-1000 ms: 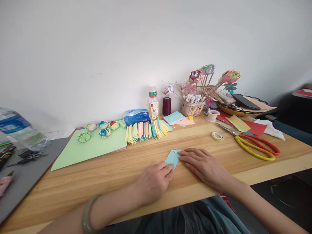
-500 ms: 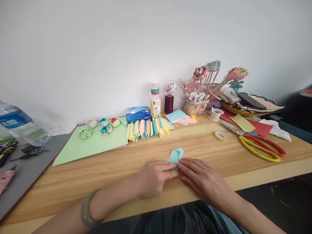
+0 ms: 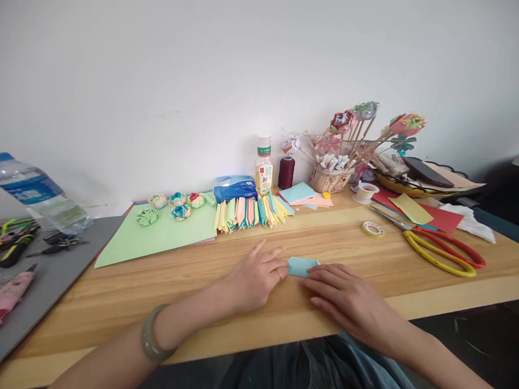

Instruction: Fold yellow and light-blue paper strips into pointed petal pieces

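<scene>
A small folded piece of light blue paper (image 3: 300, 266) lies on the wooden table between my two hands. My left hand (image 3: 254, 276), wearing a ring, rests at the paper's left end with its fingers spread, the fingertips by the left edge. Over the right end lie the outstretched fingers of my right hand (image 3: 344, 294), hiding that corner. Beyond them stands a row of folded paper strips (image 3: 247, 213) in yellow, green, pink and blue.
Paper flowers (image 3: 180, 212) sit on a green sheet (image 3: 162, 236) at left. Large scissors (image 3: 441, 249) and a tape roll (image 3: 373, 229) lie at right. A drink bottle (image 3: 264, 172), dark red thread (image 3: 286, 173) and a flower basket (image 3: 330, 179) stand along the wall.
The blue paper has gone from an upright, partly folded shape to a low, sideways-lying one. My left fingers have lifted off it and spread. The view has shifted slightly.
</scene>
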Demonstrator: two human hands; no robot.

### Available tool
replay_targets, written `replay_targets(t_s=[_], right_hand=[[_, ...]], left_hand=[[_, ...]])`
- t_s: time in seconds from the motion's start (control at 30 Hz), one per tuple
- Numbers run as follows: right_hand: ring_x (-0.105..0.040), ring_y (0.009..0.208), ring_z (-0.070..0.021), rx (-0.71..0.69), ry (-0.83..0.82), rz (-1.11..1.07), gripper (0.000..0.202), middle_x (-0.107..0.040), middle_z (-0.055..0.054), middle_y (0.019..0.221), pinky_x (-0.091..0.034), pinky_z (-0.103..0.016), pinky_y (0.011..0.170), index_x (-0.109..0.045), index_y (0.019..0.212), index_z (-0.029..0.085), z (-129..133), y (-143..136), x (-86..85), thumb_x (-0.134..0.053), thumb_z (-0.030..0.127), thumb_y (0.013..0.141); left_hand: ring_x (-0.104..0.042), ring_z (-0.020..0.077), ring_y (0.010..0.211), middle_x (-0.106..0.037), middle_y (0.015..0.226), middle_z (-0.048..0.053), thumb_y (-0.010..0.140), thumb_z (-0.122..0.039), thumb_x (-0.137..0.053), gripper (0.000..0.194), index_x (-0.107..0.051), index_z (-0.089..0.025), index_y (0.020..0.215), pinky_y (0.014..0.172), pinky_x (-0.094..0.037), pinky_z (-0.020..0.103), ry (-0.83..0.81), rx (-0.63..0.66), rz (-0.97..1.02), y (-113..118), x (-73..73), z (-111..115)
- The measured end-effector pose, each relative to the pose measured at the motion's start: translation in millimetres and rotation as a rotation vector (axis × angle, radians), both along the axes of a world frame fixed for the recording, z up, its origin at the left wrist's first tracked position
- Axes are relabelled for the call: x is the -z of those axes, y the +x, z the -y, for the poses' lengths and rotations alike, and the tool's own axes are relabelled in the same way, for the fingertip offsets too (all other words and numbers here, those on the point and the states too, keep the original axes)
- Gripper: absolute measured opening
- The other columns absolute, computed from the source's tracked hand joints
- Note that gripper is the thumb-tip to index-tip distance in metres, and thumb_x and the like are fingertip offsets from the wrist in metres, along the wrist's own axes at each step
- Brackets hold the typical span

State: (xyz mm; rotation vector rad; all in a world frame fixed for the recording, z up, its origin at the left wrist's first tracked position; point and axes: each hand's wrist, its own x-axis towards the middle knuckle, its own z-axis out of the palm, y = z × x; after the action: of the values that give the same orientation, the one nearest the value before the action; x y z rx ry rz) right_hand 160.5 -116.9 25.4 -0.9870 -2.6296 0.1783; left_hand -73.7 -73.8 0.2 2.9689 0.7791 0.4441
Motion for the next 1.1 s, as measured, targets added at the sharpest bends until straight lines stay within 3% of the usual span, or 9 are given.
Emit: replay_targets(t_s=[0.13, 0.27, 0.37, 0.53, 0.63, 0.73, 0.87, 1.0, 1.1], right_hand=[[-0.057, 0.109, -0.0201, -0.048, -0.204, -0.076, 0.030, -0.062, -0.008, 0.119, -0.045, -0.035, 0.095, -0.058, 0.118, 0.021, 2, -2, -7.2, -0.040, 0.026, 0.095], [-0.061, 0.103, -0.0178, -0.012, -0.362, -0.170, 0.029, -0.065, -0.006, 0.114, -0.049, -0.030, 0.088, -0.061, 0.111, 0.021, -12, -2, -8.2, -0.038, 0.025, 0.095], [-0.059, 0.103, -0.0196, 0.014, -0.219, -0.185, 0.030, -0.064, -0.009, 0.111, -0.048, -0.035, 0.088, -0.060, 0.110, 0.018, -37, 1, -1.5, -0.036, 0.017, 0.093], [-0.057, 0.098, -0.0219, -0.095, 0.060, 0.064, 0.033, -0.063, -0.009, 0.108, -0.048, -0.038, 0.083, -0.059, 0.114, 0.019, -56, -3, 8.7, -0.039, 0.010, 0.089], [-0.058, 0.082, -0.0231, 0.067, 0.200, 0.188, 0.023, -0.062, -0.010, 0.091, -0.049, -0.038, 0.071, -0.063, 0.099, 0.016, -39, -12, 10.5, -0.042, 0.014, 0.088], [-0.058, 0.073, -0.0226, 0.273, 0.275, 0.233, 0.017, -0.059, -0.008, 0.079, -0.047, -0.034, 0.060, -0.062, 0.085, 0.016, -17, -20, 12.6, -0.046, 0.019, 0.088], [-0.058, 0.071, -0.0240, 0.387, 0.314, 0.217, 0.016, -0.058, -0.008, 0.075, -0.047, -0.034, 0.056, -0.060, 0.078, 0.016, -8, -22, 16.1, -0.047, 0.018, 0.086], [-0.058, 0.084, -0.0232, 0.223, 0.201, 0.039, 0.015, -0.061, -0.010, 0.094, -0.050, -0.037, 0.071, -0.061, 0.094, 0.015, -19, -10, 15.2, -0.047, 0.017, 0.087], [-0.058, 0.084, -0.0210, 0.130, 0.118, -0.034, 0.018, -0.063, -0.008, 0.091, -0.050, -0.035, 0.072, -0.060, 0.100, 0.017, -27, -1, 13.2, -0.046, 0.018, 0.089]], left_hand=[[-0.026, 0.0247, 0.136, -0.060, 0.121, 0.010, 0.086, -0.006, -0.038, 0.035, -0.050, -0.011, 0.118, 0.110, -0.017, 0.055, -0.009, -0.068, 0.000, 3, -4.0, 2], [-0.028, 0.0243, 0.135, -0.062, 0.117, 0.003, 0.095, -0.019, -0.038, 0.022, -0.058, -0.019, 0.103, 0.109, -0.018, 0.056, -0.049, -0.098, 0.038, 6, -6.3, -1], [-0.035, 0.0277, 0.127, -0.059, 0.118, 0.006, 0.094, -0.019, -0.041, 0.022, -0.063, -0.018, 0.095, 0.103, -0.030, 0.052, 0.052, -0.104, 0.057, 7, -3.6, -7], [-0.046, 0.0244, 0.105, -0.059, 0.103, 0.009, 0.093, -0.015, -0.041, 0.024, -0.065, -0.014, 0.096, 0.095, -0.039, 0.042, 0.236, -0.091, 0.024, 6, -1.5, -12], [-0.046, 0.0257, 0.101, -0.058, 0.098, 0.011, 0.090, -0.014, -0.044, 0.024, -0.063, -0.011, 0.103, 0.092, -0.040, 0.044, 0.203, -0.197, -0.015, 6, -6.2, -8], [-0.047, 0.0248, 0.098, -0.059, 0.097, 0.011, 0.089, -0.021, -0.047, 0.025, -0.062, -0.011, 0.107, 0.086, -0.044, 0.041, 0.107, -0.245, 0.074, 10, -11.3, 2], [-0.051, 0.0229, 0.092, -0.062, 0.095, 0.007, 0.087, -0.035, -0.056, 0.026, -0.062, -0.015, 0.103, 0.080, -0.047, 0.037, 0.013, -0.161, 0.118, 15, -10.9, 13], [-0.054, 0.0201, 0.092, -0.065, 0.092, 0.004, 0.091, -0.023, -0.051, 0.016, -0.062, -0.016, 0.100, 0.078, -0.048, 0.033, 0.055, -0.124, 0.093, 13, -4.3, 7], [-0.054, 0.0193, 0.091, -0.066, 0.090, 0.003, 0.093, -0.019, -0.048, 0.016, -0.063, -0.017, 0.098, 0.078, -0.048, 0.032, 0.088, -0.139, 0.110, 9, 0.1, -2]])
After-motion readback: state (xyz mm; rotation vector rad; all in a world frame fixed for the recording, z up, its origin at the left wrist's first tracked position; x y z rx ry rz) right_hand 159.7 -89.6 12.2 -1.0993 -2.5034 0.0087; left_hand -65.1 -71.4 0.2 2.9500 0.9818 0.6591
